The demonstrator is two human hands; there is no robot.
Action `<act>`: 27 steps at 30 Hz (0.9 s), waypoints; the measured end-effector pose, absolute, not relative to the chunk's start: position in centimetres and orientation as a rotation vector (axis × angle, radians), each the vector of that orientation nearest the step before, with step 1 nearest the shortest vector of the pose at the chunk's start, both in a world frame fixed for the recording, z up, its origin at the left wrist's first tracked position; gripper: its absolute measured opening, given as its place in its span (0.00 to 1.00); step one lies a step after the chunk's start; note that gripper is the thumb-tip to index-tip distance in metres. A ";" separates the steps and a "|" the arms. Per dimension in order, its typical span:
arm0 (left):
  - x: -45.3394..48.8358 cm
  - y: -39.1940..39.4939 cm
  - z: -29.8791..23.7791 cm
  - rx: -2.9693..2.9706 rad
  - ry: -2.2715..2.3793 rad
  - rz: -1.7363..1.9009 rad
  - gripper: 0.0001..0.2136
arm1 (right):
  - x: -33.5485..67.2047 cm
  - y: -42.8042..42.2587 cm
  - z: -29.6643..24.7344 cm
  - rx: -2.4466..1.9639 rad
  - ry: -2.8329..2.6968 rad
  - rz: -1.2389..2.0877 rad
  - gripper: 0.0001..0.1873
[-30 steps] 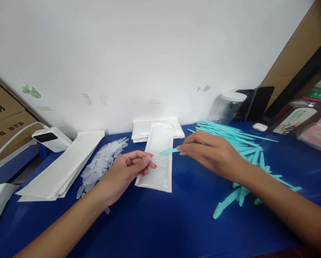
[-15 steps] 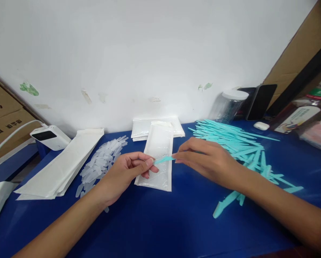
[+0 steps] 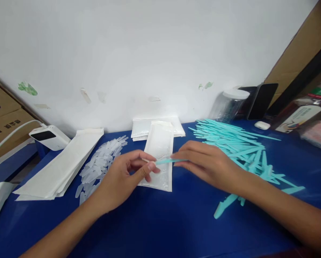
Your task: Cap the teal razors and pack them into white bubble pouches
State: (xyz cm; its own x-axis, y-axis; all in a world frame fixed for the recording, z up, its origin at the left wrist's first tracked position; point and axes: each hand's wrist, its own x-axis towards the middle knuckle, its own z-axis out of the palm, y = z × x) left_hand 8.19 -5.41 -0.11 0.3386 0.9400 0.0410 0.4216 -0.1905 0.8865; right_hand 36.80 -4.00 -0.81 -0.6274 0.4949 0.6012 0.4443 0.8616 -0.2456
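A turquoise eyebrow razor (image 3: 166, 161) is held level between my two hands, above a white bubble mailer (image 3: 160, 141) that lies on the blue table. My left hand (image 3: 125, 175) pinches the razor's left end between thumb and fingers; whether a clear cap is on that end is hidden. My right hand (image 3: 211, 163) grips the other end with its fingertips. To the left lies a heap of translucent blade caps (image 3: 102, 157). A loose pile of turquoise razors (image 3: 227, 138) spreads behind and beside my right hand.
White mailers (image 3: 61, 165) lie stacked at the left, near a white power bank (image 3: 50, 138) with a cable. More bubble mailers (image 3: 141, 129) rest against the wall. A clear jar (image 3: 228, 107), a phone (image 3: 262, 100), an earbud case (image 3: 262, 125) and a bottle (image 3: 297, 114) stand at the back right.
My right hand has slid slightly lower with the razor, which now lies flatter and shows edge-on. My left fingers have shifted a little on its end.
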 end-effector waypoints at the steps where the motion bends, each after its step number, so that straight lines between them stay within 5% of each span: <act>1: 7.5 -5.0 0.1 1.962 1.343 0.816 0.17 | 37.1 -3.8 -0.7 -0.755 -2.335 0.061 0.13; 8: 0.6 -0.6 1.4 2.506 1.962 0.443 0.18 | 40.2 -0.3 0.2 -1.376 -2.094 0.041 0.20; 21: 1.3 -0.9 -0.5 2.647 1.835 0.168 0.11 | 46.2 2.8 2.1 -1.763 -2.203 0.194 0.24; 27: 2.4 -1.4 0.0 2.629 1.881 0.182 0.13 | 48.9 3.4 2.4 -1.822 -2.304 0.278 0.19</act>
